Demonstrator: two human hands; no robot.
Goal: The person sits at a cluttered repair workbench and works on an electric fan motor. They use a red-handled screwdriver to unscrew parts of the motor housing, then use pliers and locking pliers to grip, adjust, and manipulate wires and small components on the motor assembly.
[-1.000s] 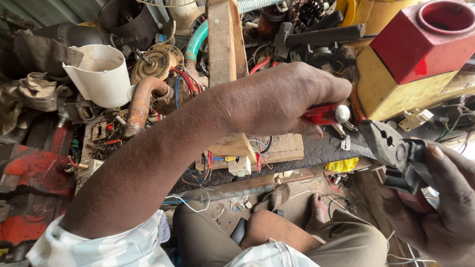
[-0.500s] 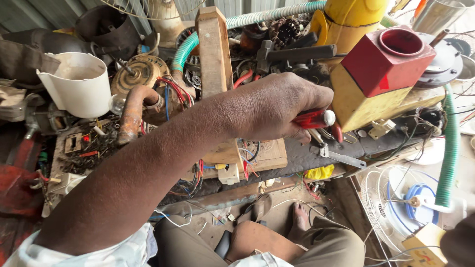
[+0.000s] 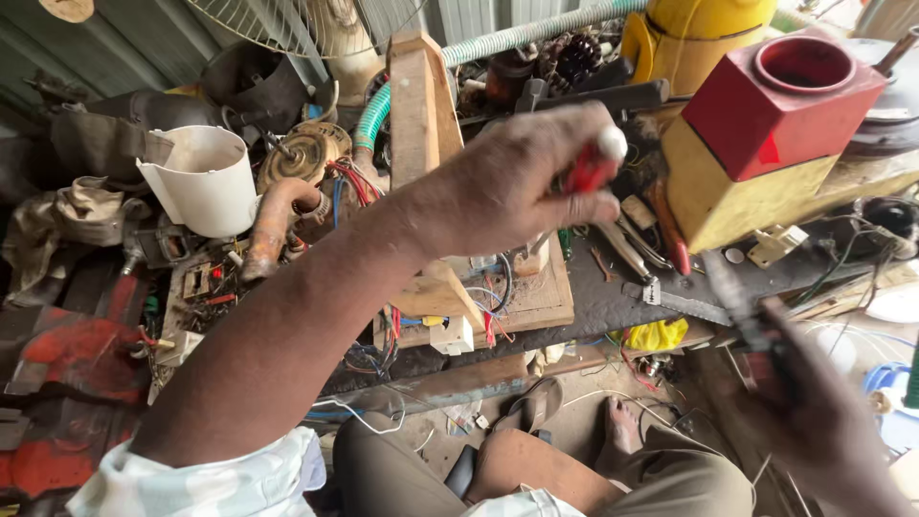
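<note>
The left hand point(image 3: 522, 187) reaches out over the cluttered counter point(image 3: 613, 302), its fingers point(image 3: 584, 211) curled tight around the red handle of a screwdriver point(image 3: 592, 165). The white butt end of the handle pokes out at the top of the fist, so the tool's long axis runs steeply from upper right, away from the person, down toward the lower left; its shaft is hidden behind the hand. It hangs above a wooden board point(image 3: 536, 292), just left of a yellow box with a red top point(image 3: 766, 144). The right hand point(image 3: 814, 421), blurred at the lower right, grips the red handles of dark pliers point(image 3: 742, 311), which point up and left toward the counter's edge; how tightly its fingers close I cannot tell.
</note>
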